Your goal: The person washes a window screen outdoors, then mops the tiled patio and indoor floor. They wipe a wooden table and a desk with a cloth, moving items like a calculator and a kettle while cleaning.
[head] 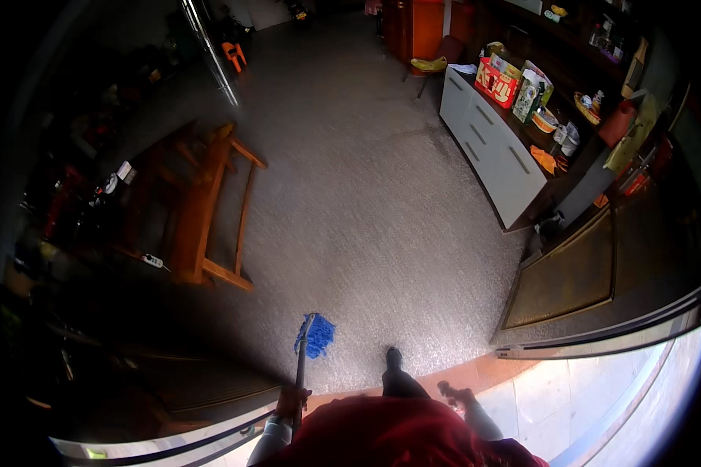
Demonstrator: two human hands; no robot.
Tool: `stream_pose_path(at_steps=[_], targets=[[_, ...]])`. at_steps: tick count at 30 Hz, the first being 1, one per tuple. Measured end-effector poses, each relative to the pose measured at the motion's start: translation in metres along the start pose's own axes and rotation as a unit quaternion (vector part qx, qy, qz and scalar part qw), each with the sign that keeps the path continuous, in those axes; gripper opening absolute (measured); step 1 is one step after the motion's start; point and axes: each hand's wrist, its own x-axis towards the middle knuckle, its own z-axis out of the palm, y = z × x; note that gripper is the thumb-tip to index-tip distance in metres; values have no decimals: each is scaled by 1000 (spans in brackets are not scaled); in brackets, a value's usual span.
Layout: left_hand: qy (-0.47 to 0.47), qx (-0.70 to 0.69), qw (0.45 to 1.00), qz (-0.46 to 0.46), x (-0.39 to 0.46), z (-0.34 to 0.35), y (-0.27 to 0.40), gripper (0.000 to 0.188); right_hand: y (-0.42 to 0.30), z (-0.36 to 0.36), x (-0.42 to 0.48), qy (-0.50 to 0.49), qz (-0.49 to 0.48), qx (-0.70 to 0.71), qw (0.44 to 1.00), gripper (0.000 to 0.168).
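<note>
My left hand is wrapped around the grey handle of a mop, at the lower edge of the view. The mop's blue shaggy head rests on the speckled floor, ahead and slightly left of me. Off to my right side hangs my right hand, with loosely bent fingers apart and nothing visible in it. It is above the reddish-brown threshold strip and the pale tiles. One dark shoe is on the floor between the two hands.
A wooden bench stands at left, near a white power strip. On the right is a long white-fronted cabinet topped with bags and baskets. Door panels flank the threshold. Farther back are a metal pole and a chair.
</note>
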Motion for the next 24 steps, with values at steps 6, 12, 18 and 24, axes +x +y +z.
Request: stream_pose_path(at_steps=[6, 12, 18, 24], targets=[[31, 79, 994, 73, 43, 6, 7, 18, -160, -9, 63, 95, -39, -184, 978, 26], [71, 75, 994, 46, 84, 33, 78, 18, -262, 3, 131, 133, -124, -289, 940, 30], [89, -68, 992, -60, 201, 20, 101, 17, -303, 46, 178, 99, -62, -251, 961, 34], [27, 31, 999, -2, 281, 30, 223, 19, -372, 93, 184, 53, -20, -256, 965, 45]])
